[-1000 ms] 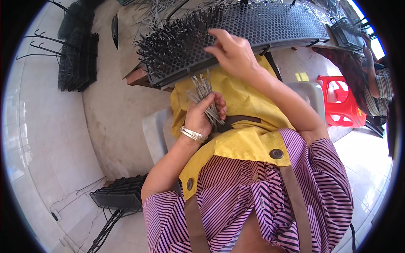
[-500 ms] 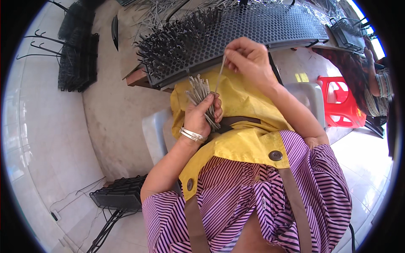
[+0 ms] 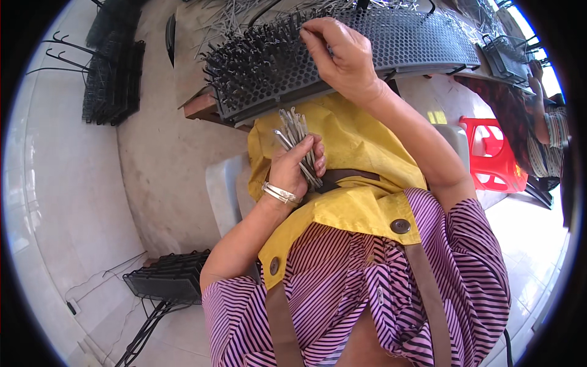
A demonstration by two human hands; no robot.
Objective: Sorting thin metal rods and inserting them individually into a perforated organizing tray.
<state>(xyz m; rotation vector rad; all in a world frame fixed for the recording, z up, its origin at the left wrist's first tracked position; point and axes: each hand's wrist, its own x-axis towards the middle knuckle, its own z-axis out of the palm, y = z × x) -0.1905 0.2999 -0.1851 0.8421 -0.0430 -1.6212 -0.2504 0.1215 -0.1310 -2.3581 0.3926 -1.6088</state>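
Note:
My left hand (image 3: 292, 166) is closed round a bundle of thin grey metal rods (image 3: 293, 127), held upright over my yellow apron (image 3: 348, 131). The rods' flattened upper ends fan out above my thumb. Over a black perforated rack (image 3: 403, 40), my right hand (image 3: 347, 60) has thumb and forefinger pinched together. Its fingertips are beside the dark rods (image 3: 244, 64) packed upright in the rack's left part. Whatever is between those fingertips does not show apart from the dark rods behind. Bare holes make up the rack's right part.
Loose grey rods (image 3: 229, 21) lie on the table behind the rack. Black racks with hooks (image 3: 113, 82) stand far left, another rack (image 3: 168, 278) lower left. A red plastic stool (image 3: 492, 153) and a co-worker's striped sleeve (image 3: 555, 125) are at right.
My right hand has moved up and left from beside the bundle to the rack's standing rods. The single rod it held no longer shows clearly. My left hand has hardly moved.

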